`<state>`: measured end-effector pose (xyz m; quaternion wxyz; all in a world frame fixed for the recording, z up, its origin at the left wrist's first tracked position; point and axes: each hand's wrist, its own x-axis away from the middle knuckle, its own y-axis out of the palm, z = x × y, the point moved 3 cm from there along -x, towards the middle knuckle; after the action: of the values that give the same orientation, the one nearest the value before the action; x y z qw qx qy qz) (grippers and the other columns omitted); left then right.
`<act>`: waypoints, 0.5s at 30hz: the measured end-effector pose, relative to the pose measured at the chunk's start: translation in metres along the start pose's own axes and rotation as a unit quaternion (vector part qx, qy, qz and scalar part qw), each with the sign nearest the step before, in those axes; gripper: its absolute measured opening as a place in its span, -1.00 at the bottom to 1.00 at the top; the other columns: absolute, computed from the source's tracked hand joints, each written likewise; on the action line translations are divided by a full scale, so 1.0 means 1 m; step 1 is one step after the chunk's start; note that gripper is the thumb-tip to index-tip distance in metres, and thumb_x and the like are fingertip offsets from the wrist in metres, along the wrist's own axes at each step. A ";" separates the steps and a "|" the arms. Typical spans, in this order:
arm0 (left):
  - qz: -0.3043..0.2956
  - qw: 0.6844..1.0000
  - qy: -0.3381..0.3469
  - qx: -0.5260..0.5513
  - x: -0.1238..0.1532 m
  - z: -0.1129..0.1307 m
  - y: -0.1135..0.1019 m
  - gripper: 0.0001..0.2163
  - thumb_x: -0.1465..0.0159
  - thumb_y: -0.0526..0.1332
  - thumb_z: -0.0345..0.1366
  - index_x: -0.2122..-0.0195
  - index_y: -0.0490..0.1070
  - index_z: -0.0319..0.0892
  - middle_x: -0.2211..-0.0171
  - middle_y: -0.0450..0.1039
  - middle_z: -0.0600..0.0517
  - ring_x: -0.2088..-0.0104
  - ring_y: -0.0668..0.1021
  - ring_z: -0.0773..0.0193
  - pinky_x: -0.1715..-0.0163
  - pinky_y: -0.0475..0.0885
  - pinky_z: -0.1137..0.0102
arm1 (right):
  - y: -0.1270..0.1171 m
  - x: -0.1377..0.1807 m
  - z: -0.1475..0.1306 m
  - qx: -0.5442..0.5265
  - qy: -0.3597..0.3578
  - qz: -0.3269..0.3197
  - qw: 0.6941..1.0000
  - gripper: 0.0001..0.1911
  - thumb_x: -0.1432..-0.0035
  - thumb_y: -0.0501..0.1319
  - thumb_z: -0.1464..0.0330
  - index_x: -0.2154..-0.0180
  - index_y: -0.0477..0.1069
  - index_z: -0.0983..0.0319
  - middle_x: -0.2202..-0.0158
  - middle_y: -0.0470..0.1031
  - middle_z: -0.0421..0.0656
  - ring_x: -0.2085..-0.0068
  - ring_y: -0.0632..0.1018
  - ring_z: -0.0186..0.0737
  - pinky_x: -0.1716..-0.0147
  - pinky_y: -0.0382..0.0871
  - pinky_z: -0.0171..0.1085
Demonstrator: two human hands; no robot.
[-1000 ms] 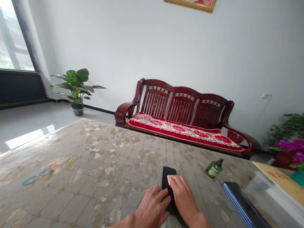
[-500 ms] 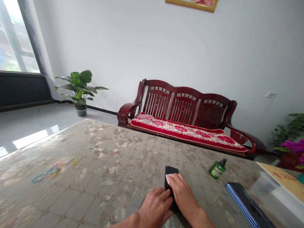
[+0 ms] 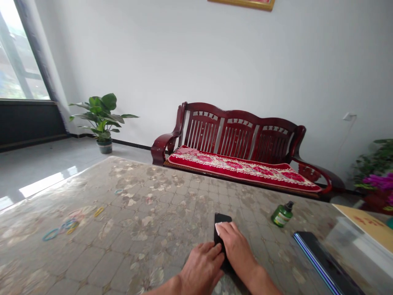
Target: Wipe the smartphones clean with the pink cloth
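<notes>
On the table (image 3: pixel 147 250), rubber bands (image 3: pixel 72 226) lie left of the smartphone (image 3: pixel 222 217), pump bottle (image 3: pixel 281 215) right; settee (image 3: pixel 238 116) behind

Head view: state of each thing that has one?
Black device: partly covered by hands
Left hand: fingers resting on device
Right hand: holding white piece against device
White piece: mostly hidden
Green bottle: upright, black top on
Colored bands: loose, scattered
Dark phone: lying flat
Red seat cover: spread out
</notes>
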<state>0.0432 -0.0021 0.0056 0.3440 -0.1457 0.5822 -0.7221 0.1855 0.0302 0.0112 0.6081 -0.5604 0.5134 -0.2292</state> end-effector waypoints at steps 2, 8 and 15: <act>0.001 1.000 -0.002 -0.002 0.000 0.001 0.000 -0.72 -0.36 0.20 -0.17 -0.04 0.40 -0.13 -0.08 0.45 -0.06 -0.06 0.47 0.05 -0.07 0.39 0.22 | -0.002 0.010 -0.001 -0.009 -0.013 0.005 1.000 -0.56 -0.18 0.02 0.63 0.00 0.42 0.18 0.07 0.50 -0.14 0.06 0.47 -0.18 0.00 0.40 -0.23; 0.002 1.000 0.007 -0.016 -0.001 -0.001 0.006 -0.69 -0.38 0.17 -0.15 -0.09 0.38 -0.12 -0.13 0.42 -0.08 -0.11 0.44 0.02 -0.10 0.38 0.18 | 0.004 -0.025 0.013 0.016 0.016 0.025 0.999 -0.51 -0.15 0.01 0.63 0.00 0.43 0.12 0.13 0.53 -0.15 0.13 0.49 -0.18 0.05 0.41 -0.19; 0.006 1.000 0.001 -0.011 -0.001 -0.002 0.005 -0.69 -0.36 0.19 -0.14 -0.08 0.37 -0.10 -0.14 0.41 -0.05 -0.10 0.45 0.01 -0.07 0.40 0.16 | 0.002 -0.013 0.010 0.010 0.034 0.027 0.999 -0.55 -0.17 0.02 0.62 0.02 0.45 0.15 0.13 0.53 -0.15 0.12 0.49 -0.19 0.04 0.40 -0.21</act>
<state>0.0445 -0.0003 0.0002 0.3459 -0.1453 0.5916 -0.7136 0.1894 0.0467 0.0130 0.6017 -0.5324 0.5463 -0.2368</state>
